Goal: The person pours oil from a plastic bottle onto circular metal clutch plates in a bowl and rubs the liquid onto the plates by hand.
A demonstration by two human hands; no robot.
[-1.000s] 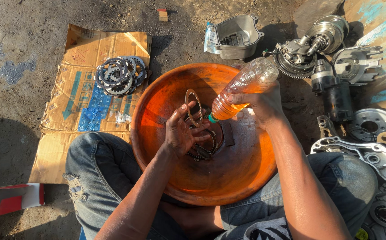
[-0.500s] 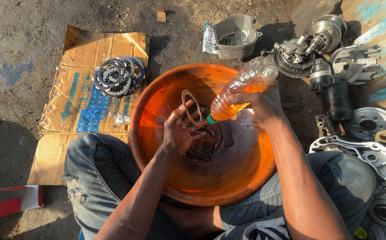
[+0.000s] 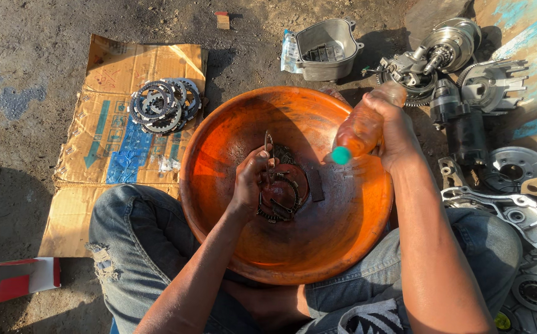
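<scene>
Here, left hand: clenched on a thin toothed ring, held on edge over the bowl's middle.
Right hand: grasping a plastic bottle of amber liquid, tilted, green cap toward the ring.
Bowl: wide, orange, on the person's lap; dark ring plates lie inside.
Cardboard: on the ground to the left, carrying stacked toothed discs.

Bowl, frame centre: glossy orange plastic, wet sheen. Bottle: clear plastic, green cap. Rings in the bowl: dark, oily metal. Discs, upper left: dull grey metal on matt, creased cardboard. Ground: rough dirt.
</scene>
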